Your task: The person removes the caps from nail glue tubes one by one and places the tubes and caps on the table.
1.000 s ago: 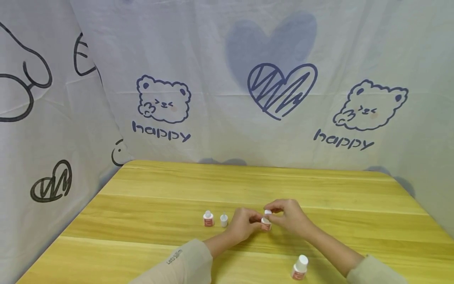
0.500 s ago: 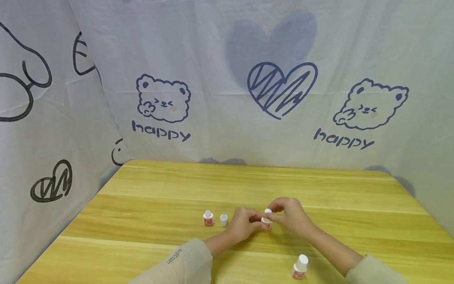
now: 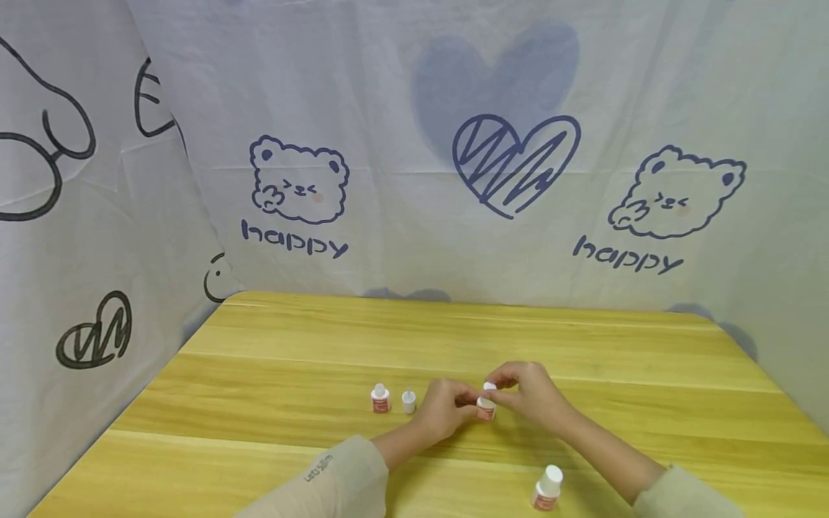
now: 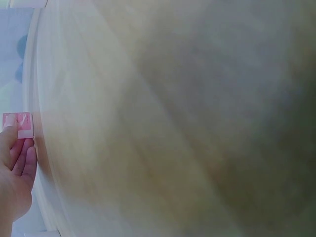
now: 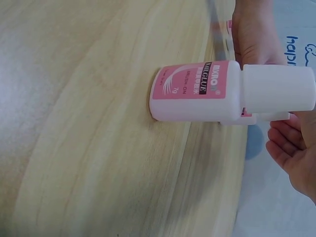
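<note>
Near the table's middle, a small white nail glue bottle with a pink label stands upright between both hands. My left hand pinches its body from the left with thumb and fingers. From the right, my right hand pinches the white cap on top. In the left wrist view, thumb and fingers of the left hand hold the pink-labelled body. The right wrist view has a capped nail glue bottle in front, mostly covering the held one; the right hand shows behind it.
Left of the hands stands another nail glue bottle, its narrow top bare. Beside it a loose white cap rests with its thin brush pointing up. The capped bottle stands nearer the front edge, by the right forearm. A printed cloth hangs behind the table.
The right hand shifts very slightly at the cap. The left hand keeps its hold on the bottle, and the other bottles stay where they were.
</note>
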Action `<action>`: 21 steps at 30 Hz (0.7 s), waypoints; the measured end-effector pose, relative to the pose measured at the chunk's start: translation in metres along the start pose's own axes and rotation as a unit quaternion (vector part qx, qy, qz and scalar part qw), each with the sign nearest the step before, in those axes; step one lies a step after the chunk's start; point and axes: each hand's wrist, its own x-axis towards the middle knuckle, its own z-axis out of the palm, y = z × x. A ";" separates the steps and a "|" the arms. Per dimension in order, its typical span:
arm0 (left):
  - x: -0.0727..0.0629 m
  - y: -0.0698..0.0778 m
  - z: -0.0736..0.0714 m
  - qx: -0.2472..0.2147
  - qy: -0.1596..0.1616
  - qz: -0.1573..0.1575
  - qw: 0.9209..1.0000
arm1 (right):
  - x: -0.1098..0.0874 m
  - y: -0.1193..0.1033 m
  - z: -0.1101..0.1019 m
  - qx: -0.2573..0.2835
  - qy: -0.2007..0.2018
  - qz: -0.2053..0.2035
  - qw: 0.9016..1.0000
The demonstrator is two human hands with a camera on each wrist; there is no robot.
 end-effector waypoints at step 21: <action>0.000 -0.001 0.001 -0.006 -0.003 0.007 1.000 | 0.001 0.001 -0.002 0.002 -0.036 -0.017 0.999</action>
